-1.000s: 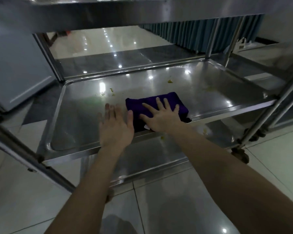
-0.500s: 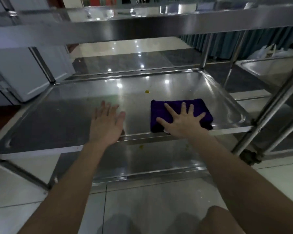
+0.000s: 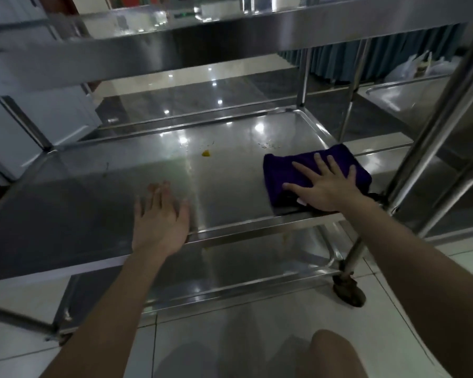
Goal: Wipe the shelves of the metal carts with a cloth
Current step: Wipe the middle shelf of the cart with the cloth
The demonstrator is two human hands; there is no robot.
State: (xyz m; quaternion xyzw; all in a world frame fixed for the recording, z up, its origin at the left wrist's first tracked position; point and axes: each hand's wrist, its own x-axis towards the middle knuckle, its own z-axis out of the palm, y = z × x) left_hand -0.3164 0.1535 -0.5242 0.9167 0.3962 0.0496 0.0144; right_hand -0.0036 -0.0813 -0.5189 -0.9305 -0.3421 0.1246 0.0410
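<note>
A folded purple cloth point(image 3: 284, 170) lies at the front right corner of the metal cart's middle shelf point(image 3: 93, 186). My right hand point(image 3: 322, 184) presses flat on the cloth with fingers spread. On the bare steel near the shelf's front edge, my left hand point(image 3: 161, 216) lies flat with its fingers apart and holds nothing. A small yellow crumb point(image 3: 206, 153) and some specks point(image 3: 265, 144) sit on the shelf behind the cloth.
The top shelf point(image 3: 230, 36) overhangs close above. A lower shelf point(image 3: 243, 263) and a caster wheel point(image 3: 348, 293) are below on the tiled floor. A second metal cart point(image 3: 410, 102) stands at the right. My knee point(image 3: 331, 350) shows at the bottom.
My right hand has slid the cloth rightward along the shelf's front edge to the right corner. My left hand stayed flat on the shelf. The view has shifted.
</note>
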